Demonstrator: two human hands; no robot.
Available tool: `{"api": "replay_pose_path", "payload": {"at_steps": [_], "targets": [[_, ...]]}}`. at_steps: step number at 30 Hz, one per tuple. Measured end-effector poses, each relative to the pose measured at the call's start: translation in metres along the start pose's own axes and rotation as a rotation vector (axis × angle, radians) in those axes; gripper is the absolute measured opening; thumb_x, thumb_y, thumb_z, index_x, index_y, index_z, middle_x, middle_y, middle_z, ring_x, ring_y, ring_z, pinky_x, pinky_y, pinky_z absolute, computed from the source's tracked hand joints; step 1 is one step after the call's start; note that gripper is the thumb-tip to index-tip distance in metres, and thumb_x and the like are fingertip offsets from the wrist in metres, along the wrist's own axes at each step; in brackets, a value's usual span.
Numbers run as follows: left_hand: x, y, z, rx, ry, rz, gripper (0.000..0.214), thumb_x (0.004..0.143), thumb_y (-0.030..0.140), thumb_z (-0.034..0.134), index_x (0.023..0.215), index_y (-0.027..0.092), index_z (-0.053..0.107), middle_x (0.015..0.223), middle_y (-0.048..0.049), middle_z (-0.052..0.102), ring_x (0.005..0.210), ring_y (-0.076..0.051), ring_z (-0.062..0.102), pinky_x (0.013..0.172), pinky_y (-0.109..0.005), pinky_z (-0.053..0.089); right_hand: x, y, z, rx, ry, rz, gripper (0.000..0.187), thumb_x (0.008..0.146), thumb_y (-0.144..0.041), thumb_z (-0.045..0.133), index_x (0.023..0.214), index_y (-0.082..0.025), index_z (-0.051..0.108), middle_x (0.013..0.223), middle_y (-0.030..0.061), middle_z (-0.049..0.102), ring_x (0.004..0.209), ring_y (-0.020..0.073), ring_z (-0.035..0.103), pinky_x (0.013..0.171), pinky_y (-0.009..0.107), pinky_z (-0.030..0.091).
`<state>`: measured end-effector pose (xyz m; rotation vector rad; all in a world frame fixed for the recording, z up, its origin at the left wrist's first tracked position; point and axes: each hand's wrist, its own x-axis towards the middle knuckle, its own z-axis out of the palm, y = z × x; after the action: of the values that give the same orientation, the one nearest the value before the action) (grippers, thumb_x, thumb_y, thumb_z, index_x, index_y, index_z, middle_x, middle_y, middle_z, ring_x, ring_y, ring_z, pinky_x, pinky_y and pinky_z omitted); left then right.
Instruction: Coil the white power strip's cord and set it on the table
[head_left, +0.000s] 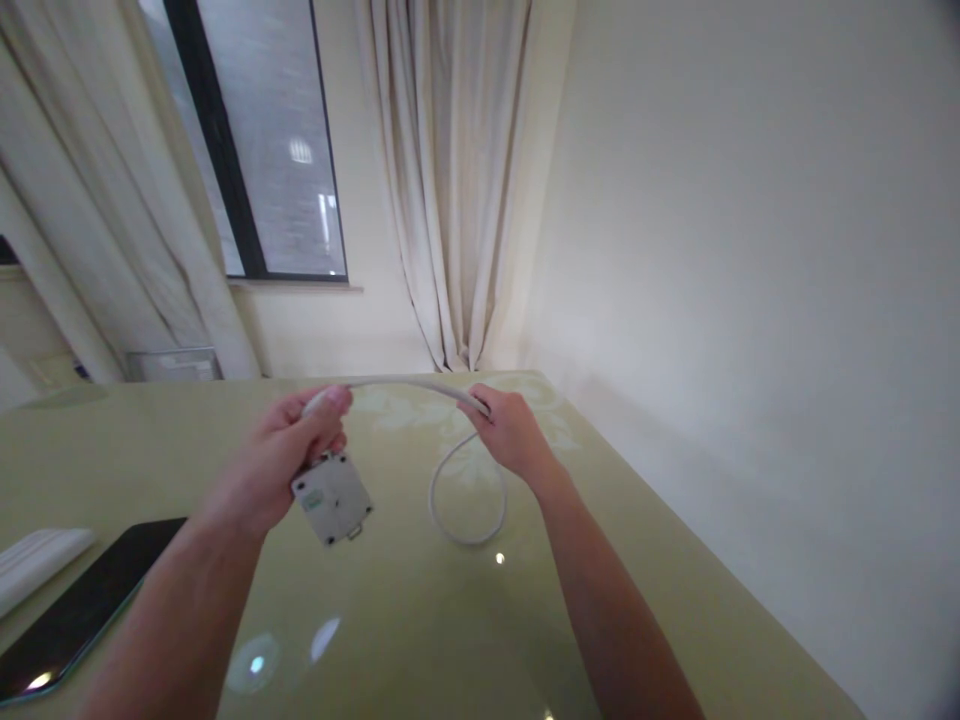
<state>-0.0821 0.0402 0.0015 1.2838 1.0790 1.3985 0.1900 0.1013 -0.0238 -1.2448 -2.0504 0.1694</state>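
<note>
A white cable (405, 381) arches between my two hands above the table. My left hand (311, 432) is closed around one part of it, thumb on top. Just below that hand hangs a small square white box (334, 500) with dark spots at its corners and a small greenish label; whether the cable joins it is hidden by my fingers. Pinched in my right hand (506, 425) is another part of the same cable. From beneath the right hand the cable drops into a round loop near the tabletop.
The glossy pale green table (405, 620) reflects lights. At the left lie a black phone (82, 600) and a white object (41, 560). A white wall (750, 300) runs along the right edge. Curtains (450, 180) and a dark-framed window (262, 140) stand behind.
</note>
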Motion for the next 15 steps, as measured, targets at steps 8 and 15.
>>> {"api": "replay_pose_path", "payload": {"at_steps": [8,15], "targets": [[0.001,0.028,-0.035,-0.472,0.399,0.058,0.034,0.110,0.017,0.035,0.079,0.018,0.047,0.050,0.0107,0.039,0.037,-0.004,0.017,0.046,-0.007,0.039,0.001,0.032,-0.029,-0.281,0.171,0.138,0.021,0.088,-0.024,0.071,0.109,-0.023,0.073,0.091,0.0038,0.074,0.090,0.0215,0.064,0.081,0.030,0.041],[0.009,0.019,-0.048,-0.314,0.567,0.044,0.037,0.110,0.011,0.032,0.075,0.017,0.044,0.041,0.0125,0.035,0.034,-0.002,0.021,0.065,-0.007,0.050,-0.006,0.058,-0.041,-0.290,0.074,0.372,0.011,0.097,-0.028,0.064,0.099,-0.025,0.075,0.095,0.0052,0.078,0.085,0.0207,0.068,0.069,0.029,0.040]]}}
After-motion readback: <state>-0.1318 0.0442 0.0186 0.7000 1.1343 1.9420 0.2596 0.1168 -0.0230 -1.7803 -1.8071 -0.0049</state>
